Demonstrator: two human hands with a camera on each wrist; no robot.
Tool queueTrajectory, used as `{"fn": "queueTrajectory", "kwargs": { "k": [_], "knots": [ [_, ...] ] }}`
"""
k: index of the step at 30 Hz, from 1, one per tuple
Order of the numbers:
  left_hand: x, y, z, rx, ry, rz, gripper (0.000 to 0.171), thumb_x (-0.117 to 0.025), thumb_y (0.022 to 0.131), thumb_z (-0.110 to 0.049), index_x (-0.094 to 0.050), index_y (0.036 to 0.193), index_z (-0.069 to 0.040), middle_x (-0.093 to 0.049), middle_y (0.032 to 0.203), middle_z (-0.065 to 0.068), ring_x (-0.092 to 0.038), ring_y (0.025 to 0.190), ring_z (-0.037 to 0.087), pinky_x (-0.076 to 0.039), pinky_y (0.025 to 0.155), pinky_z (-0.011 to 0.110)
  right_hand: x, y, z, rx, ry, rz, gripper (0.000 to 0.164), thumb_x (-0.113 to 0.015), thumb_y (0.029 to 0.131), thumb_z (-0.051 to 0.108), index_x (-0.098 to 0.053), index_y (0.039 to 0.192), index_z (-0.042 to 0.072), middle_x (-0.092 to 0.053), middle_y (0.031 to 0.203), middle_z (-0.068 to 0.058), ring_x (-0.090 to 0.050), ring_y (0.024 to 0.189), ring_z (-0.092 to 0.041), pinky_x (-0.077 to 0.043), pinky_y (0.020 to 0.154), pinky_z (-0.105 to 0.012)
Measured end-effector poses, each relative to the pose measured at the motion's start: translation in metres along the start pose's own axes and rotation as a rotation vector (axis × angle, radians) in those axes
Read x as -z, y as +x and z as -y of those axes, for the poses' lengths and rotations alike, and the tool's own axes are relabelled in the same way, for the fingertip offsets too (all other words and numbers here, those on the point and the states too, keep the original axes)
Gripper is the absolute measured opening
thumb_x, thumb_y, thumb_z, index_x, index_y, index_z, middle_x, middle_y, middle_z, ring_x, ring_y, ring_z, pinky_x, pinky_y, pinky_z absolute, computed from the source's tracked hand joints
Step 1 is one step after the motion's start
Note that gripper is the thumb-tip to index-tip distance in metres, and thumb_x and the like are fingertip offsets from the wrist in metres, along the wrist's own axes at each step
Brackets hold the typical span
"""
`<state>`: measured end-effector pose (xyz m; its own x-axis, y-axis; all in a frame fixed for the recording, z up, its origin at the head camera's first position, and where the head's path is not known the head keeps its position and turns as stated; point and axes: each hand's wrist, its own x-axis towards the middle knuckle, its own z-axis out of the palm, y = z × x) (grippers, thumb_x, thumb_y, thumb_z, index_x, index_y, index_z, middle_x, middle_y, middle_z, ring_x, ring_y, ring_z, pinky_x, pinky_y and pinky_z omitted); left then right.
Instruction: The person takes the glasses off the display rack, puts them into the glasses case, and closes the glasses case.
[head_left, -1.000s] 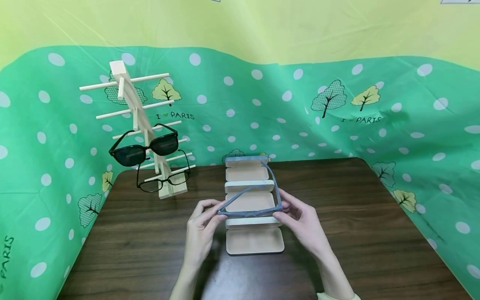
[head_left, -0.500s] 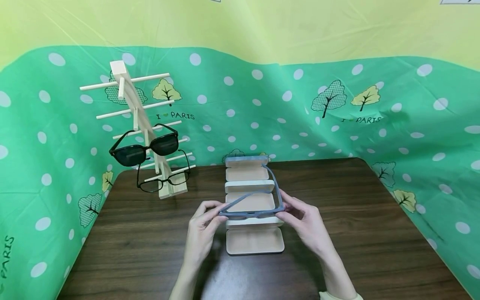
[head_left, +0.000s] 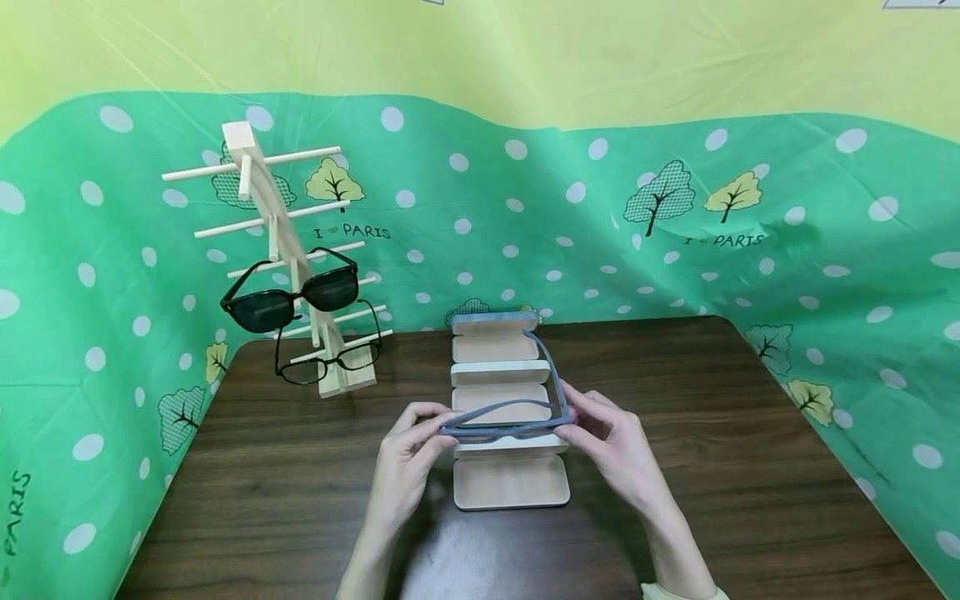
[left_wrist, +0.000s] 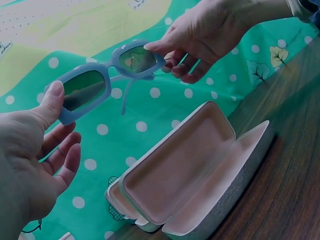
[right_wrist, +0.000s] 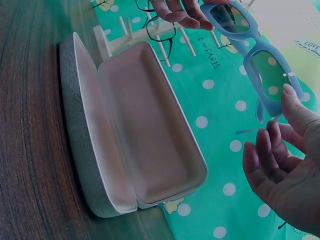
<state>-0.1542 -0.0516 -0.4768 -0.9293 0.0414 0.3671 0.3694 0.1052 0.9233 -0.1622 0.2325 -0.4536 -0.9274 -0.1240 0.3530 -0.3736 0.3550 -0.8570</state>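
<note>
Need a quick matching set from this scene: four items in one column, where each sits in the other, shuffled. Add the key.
1. blue glasses
2. black sunglasses
3. clear-lens glasses
4. frontmost case

A. on the stand, lower pair
B. held by left hand and right hand
C. open on the table
D. on the stand, upper pair

Pairs: 1-B, 2-D, 3-A, 4-C

Three glasses cases point(head_left: 498, 372) stand in a front-to-back row on the desk point(head_left: 750, 467), near centre. Display stand point(head_left: 288, 242) is at left rear; it carries sunglasses point(head_left: 262, 311), with eyeglasses point(head_left: 331, 362) lower down. Held sunglasses point(head_left: 506, 431) are above the row, between left grip point(head_left: 405, 454) and right grip point(head_left: 615, 450). Cloth point(head_left: 480, 187) hangs behind the desk.
</note>
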Motion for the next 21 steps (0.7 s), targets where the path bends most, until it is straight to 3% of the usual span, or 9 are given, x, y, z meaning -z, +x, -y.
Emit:
{"fn": "queueTrajectory", "kwargs": {
  "k": [7,13,21],
  "knots": [
    [0.002,0.0008,0.0005,-0.005,0.002,0.032,0.023,-0.073,0.09,-0.004,-0.079,0.112,-0.006,-0.068,0.116,0.01,-0.063,0.105,0.005,-0.052,0.084,0.017,-0.0004,-0.0002,0.001,-0.025,0.055,0.011,0.051,-0.075,0.09,-0.002,-0.063,0.139,0.002,-0.061,0.113,-0.007,-0.063,0.095,0.0,-0.058,0.079,-0.018],
    [0.0033,0.0006,0.0012,-0.01,-0.014,0.056,0.023,-0.072,0.091,-0.005,-0.078,0.113,-0.005,-0.067,0.117,0.011,-0.062,0.107,0.005,-0.052,0.085,0.017,0.0005,-0.001,0.0006,-0.015,0.056,0.04,0.05,-0.075,0.09,-0.001,-0.063,0.138,0.0,-0.061,0.125,-0.015,-0.068,0.099,-0.002,-0.059,0.085,-0.018],
    [0.0044,0.0009,0.0007,-0.009,-0.043,0.066,0.022,-0.071,0.092,-0.004,-0.077,0.113,-0.002,-0.062,0.125,0.013,-0.061,0.112,0.006,-0.052,0.087,0.015,-0.0001,-0.0014,-0.0008,0.011,0.147,0.083,0.038,-0.07,0.092,-0.006,-0.067,0.13,-0.006,-0.057,0.136,-0.023,-0.069,0.11,-0.005,-0.058,0.087,-0.018]
  ]
}}
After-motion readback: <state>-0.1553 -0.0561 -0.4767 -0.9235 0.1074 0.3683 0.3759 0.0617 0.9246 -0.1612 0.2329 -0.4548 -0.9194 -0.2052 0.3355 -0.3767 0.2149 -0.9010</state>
